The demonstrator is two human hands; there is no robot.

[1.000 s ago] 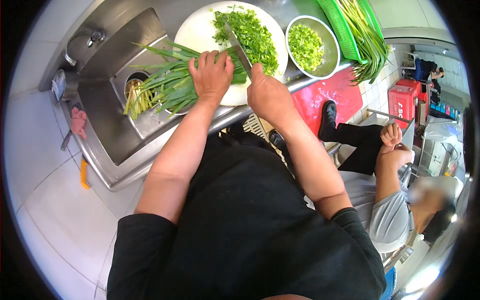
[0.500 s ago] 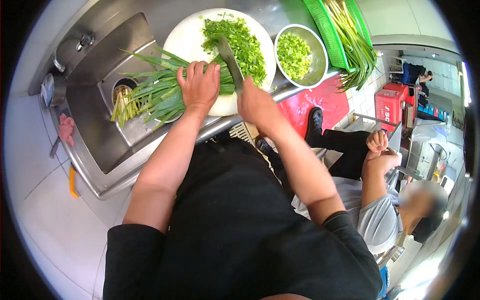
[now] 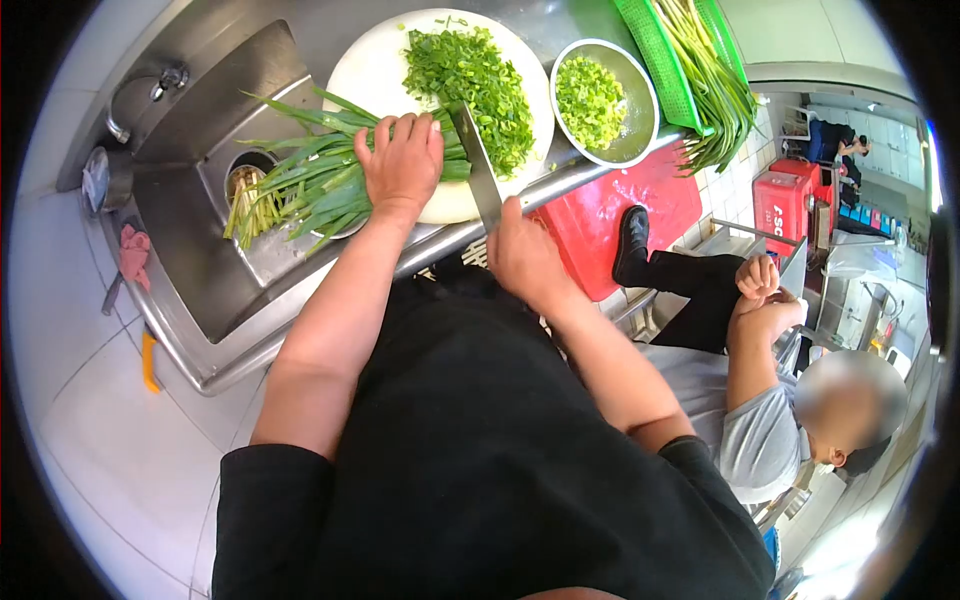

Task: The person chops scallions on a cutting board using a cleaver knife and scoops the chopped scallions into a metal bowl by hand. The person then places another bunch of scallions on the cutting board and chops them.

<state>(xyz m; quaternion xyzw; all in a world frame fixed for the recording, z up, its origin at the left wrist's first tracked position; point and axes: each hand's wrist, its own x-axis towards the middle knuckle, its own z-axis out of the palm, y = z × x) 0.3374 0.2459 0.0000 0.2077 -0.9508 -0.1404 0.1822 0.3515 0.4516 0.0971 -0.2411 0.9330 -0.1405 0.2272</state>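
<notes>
My left hand (image 3: 402, 165) is closed over a bunch of green onions (image 3: 330, 175), pressing it onto a round white cutting board (image 3: 370, 75). The onions' other ends hang over the sink. In my right hand (image 3: 522, 252) is the handle of a knife (image 3: 480, 165), mostly hidden by the fingers. Its broad blade stands on the board at the cut end of the bunch, close to my left fingertips. Right beyond the blade lies a heap of chopped green onions (image 3: 470, 85). A metal bowl (image 3: 640, 110) next to the board holds paler chopped pieces (image 3: 588, 103).
A green basket (image 3: 675, 75) holds long green onions (image 3: 715, 90) at the right. The steel sink (image 3: 180, 210) with its tap (image 3: 168, 82) is at the left. A person in a grey shirt (image 3: 765, 445) sits close on my right. Behind stands a red crate (image 3: 785, 205).
My right hand has drawn the knife back toward me and slightly right. My left hand stays on the bunch. The view has shifted slightly.
</notes>
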